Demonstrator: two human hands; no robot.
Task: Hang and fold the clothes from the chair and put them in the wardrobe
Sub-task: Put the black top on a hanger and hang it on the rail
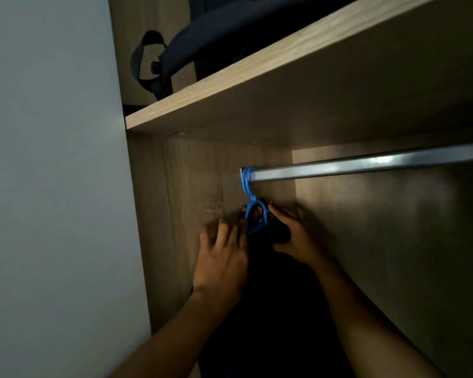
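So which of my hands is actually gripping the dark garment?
The right hand: its fingers curl around the dark garment below the blue hanger. The left hand lies spread open.

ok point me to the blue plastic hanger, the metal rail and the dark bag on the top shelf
blue plastic hanger [248, 184]: head view, on its hook looped over the rail
metal wardrobe rail [366, 166]: head view, mid-length on the bare bar
dark bag [216, 34]: head view, on its body above the wooden shelf

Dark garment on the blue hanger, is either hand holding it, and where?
Right hand grips the dark garment at its top beside the hanger. Left hand rests open against it.
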